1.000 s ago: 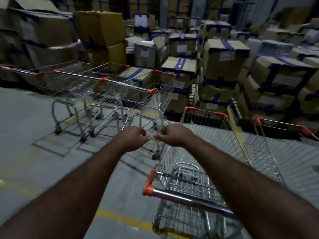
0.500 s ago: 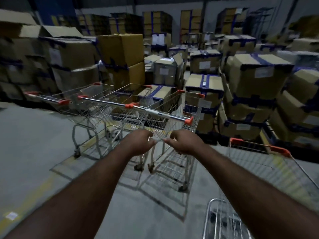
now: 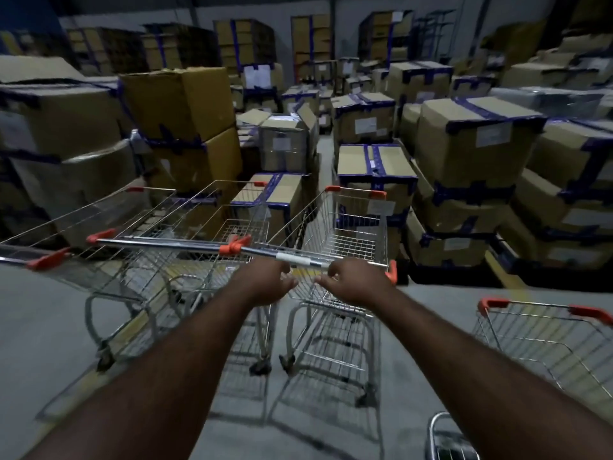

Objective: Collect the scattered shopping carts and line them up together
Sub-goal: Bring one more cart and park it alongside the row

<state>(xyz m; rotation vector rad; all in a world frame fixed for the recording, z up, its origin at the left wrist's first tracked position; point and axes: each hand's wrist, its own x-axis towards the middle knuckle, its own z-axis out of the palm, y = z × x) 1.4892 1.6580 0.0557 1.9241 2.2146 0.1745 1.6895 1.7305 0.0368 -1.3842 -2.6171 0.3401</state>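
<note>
Item 1: shopping cart (image 3: 345,240) on the grey floor (image 3: 43,327). Its long axis runs away from the viewer, nose toward the taped cartons (image 3: 378,164), handle bar (image 3: 308,258) nearest.
Items 2 and 3: middle cart (image 3: 212,220) and left cart (image 3: 83,227), parallel on its left, same heading.
Item 4: separate cart (image 3: 544,333), apart at right.
Left hand (image 3: 268,282) and right hand (image 3: 356,280): just below the handle bar, fingers loosely curled, gripping nothing.

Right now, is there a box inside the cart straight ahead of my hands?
No, the cart shows only bare wire mesh in its basket; the cardboard boxes stand stacked behind it.
</note>
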